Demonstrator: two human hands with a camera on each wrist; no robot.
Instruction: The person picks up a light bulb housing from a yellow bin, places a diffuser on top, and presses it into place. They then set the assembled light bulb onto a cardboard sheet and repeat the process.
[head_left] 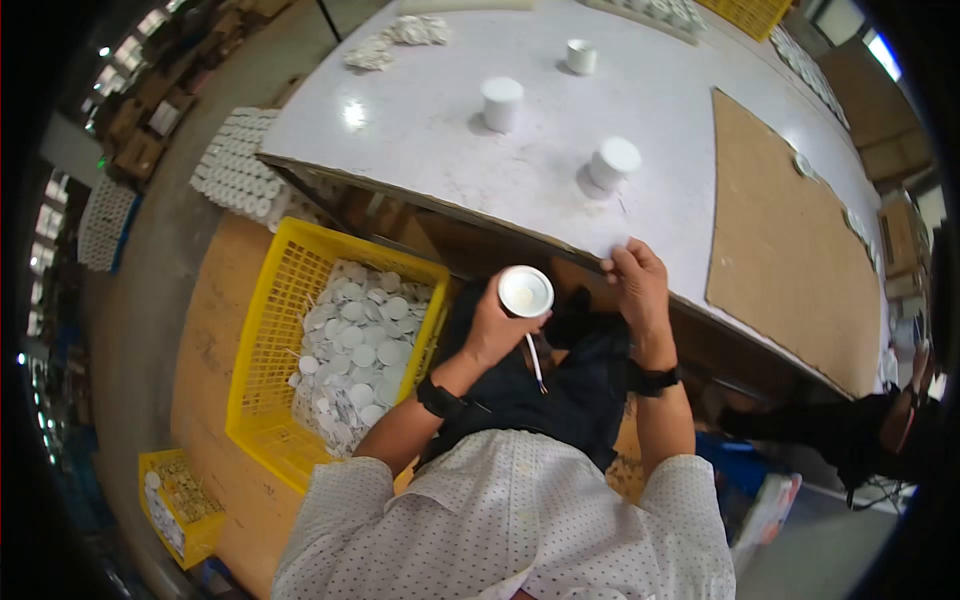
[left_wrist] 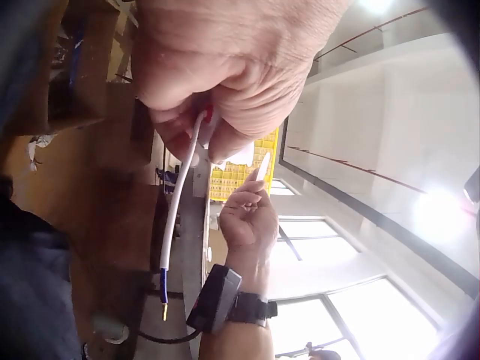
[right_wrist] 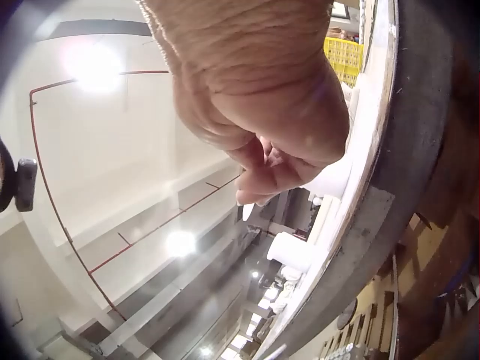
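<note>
My left hand [head_left: 490,332] grips a white round lamp housing [head_left: 526,292] above my lap, its open end facing up. A white cable [left_wrist: 175,206] hangs out beneath it and ends in thin bared wires. At the table's front edge, my right hand [head_left: 642,285] has its fingers bent together. Between thumb and fingers it pinches a thin white piece [left_wrist: 263,166], seen almost edge-on in the left wrist view. Fingers mostly hide that piece in the head view. Beyond the right hand, a white cylindrical housing [head_left: 614,160] stands on the white table [head_left: 420,140].
Two more white cylinders, one nearer [head_left: 502,103] and one farther [head_left: 581,57], stand on the table. Cardboard [head_left: 790,250] covers its right part. At my left, a yellow basket [head_left: 252,390] holds many white discs. A smaller yellow bin [head_left: 207,535] sits lower left.
</note>
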